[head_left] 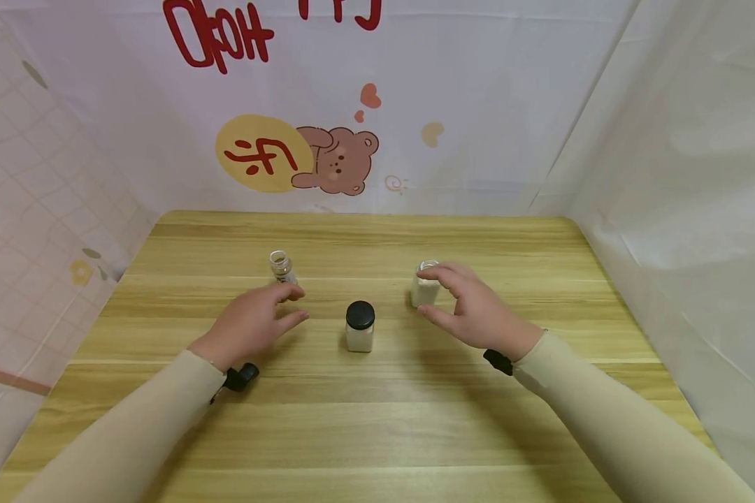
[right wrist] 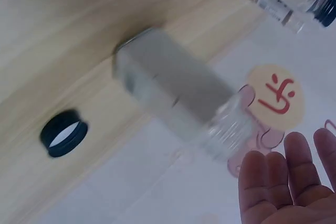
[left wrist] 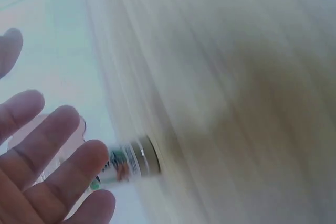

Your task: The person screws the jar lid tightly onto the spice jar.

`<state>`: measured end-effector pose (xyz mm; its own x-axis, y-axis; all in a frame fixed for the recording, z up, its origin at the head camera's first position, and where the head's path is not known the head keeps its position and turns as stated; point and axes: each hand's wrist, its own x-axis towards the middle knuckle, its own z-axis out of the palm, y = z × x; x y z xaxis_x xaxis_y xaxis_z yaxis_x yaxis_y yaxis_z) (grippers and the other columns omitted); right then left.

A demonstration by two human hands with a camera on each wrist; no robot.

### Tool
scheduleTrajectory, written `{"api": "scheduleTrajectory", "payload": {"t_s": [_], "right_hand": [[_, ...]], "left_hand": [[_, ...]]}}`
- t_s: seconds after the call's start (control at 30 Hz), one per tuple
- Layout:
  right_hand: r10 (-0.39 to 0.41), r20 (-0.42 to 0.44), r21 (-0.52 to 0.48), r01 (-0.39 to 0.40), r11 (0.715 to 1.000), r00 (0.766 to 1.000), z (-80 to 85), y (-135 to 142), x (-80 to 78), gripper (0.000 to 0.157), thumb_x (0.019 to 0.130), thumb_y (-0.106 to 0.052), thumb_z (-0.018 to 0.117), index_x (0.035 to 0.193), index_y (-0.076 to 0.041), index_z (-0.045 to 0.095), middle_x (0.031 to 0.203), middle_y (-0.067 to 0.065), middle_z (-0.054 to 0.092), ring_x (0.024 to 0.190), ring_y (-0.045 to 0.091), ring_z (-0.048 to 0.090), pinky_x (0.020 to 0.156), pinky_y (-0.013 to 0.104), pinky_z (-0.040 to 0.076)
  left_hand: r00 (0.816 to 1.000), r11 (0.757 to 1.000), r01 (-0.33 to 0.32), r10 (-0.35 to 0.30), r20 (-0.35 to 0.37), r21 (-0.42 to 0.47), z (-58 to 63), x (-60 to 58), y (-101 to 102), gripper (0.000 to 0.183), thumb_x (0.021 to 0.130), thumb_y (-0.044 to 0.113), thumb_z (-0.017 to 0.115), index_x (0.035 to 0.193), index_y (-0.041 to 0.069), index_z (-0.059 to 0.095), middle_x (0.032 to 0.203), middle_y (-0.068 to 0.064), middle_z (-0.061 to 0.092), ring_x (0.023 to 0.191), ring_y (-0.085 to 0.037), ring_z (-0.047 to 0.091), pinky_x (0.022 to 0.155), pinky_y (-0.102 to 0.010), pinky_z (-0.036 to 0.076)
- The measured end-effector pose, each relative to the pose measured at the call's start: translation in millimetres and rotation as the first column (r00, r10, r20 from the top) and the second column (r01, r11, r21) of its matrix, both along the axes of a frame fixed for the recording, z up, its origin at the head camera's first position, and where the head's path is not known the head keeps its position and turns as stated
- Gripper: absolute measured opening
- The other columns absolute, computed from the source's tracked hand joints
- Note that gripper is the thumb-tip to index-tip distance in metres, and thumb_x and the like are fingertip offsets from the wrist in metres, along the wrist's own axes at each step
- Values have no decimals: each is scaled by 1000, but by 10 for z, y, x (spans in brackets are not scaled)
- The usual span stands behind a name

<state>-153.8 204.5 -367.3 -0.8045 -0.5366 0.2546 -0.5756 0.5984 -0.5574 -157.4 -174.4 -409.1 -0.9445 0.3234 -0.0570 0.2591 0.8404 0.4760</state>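
My right hand is at an uncapped square glass jar of white contents. In the right wrist view, its fingers are extended and apart from that jar. My left hand hovers in front of a small labelled glass bottle without a cap, thumb and fingers spread. The left wrist view shows the bottle's lower end and label past the loose fingers. Between both hands stands a second jar, closed with a black lid; neither hand touches it.
A loose black screw lid lies on the table beside the uncapped jar in the right wrist view; in the head view I cannot see it. The wooden table ends at a printed cloth behind, with white sheeting at the right.
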Motion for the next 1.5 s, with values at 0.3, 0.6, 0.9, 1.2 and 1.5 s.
{"api": "scheduleTrajectory", "payload": {"t_s": [0.3, 0.6, 0.9, 1.2, 1.5], "right_hand": [[-122, 1, 84, 121, 989, 993, -50, 277, -97, 53, 96, -21, 79, 141, -2, 60, 139, 15, 63, 134, 40, 53, 111, 57, 45], [-217, 57, 264, 195, 945, 974, -102, 624, -127, 63, 94, -28, 81, 145, 0, 56, 142, 21, 58, 137, 46, 46, 113, 61, 42], [-285, 151, 471, 185, 863, 947, -199, 953, -52, 76, 92, -34, 82, 151, 2, 50, 151, 30, 50, 141, 56, 38, 113, 66, 41], [-339, 177, 573, 184, 799, 924, -296, 1155, -7, 81, 89, -42, 85, 146, 6, 54, 147, 36, 52, 132, 62, 44, 108, 69, 43], [-357, 200, 568, 189, 801, 912, -401, 1208, -13, 75, 89, -41, 85, 142, 4, 58, 144, 34, 55, 129, 58, 47, 101, 67, 49]], "left_hand": [[991, 992, -126, 124, -42, -29, 8, -76, -278, 47, 103, 44, 68, 134, 9, 64, 138, -15, 69, 125, -40, 65, 100, -61, 53], [979, 979, -195, 198, 51, -56, -58, -197, -417, 89, 100, 59, 65, 159, -1, 35, 162, -29, 40, 144, -50, 46, 111, -67, 44], [982, 988, -136, 143, 120, -70, -144, -343, -431, 100, 99, 61, 64, 167, 4, 20, 173, -31, 14, 156, -56, 21, 122, -72, 25], [975, 990, -137, 142, 169, -42, -186, -493, -396, 100, 100, 60, 64, 169, 7, 15, 173, -32, 10, 157, -60, 12, 124, -75, 14], [963, 990, -142, 132, 236, 25, -227, -583, -374, 90, 102, 56, 63, 167, 6, 24, 172, -28, 22, 157, -58, 14, 125, -73, 15]]}}
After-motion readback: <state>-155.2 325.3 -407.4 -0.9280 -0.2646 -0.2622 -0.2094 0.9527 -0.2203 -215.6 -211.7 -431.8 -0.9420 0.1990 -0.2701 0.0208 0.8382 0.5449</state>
